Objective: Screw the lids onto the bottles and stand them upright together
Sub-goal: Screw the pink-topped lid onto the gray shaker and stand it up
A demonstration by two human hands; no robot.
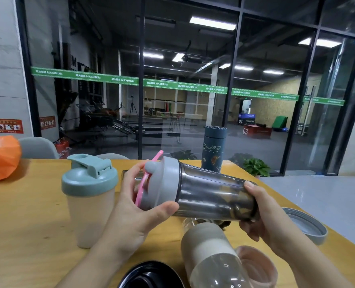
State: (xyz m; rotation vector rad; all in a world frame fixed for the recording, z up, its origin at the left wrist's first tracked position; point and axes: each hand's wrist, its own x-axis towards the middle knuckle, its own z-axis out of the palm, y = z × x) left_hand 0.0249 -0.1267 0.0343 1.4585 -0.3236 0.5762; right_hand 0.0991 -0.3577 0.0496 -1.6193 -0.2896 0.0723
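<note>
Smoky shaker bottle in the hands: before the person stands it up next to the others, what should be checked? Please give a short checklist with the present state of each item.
1. Left hand grips the grey lid: ok.
2. Right hand holds the base of the smoky bottle: ok.
3. Lid sits on the bottle mouth: ok; fully tight: cannot tell.
4. Pink flip cap closed: not ok, it looks raised.
5. Free table spot beside the upright teal-lid shaker: ok.
6. Other bottles done: not ok, the frosted bottle lies on its side and a loose grey lid remains.
</note>
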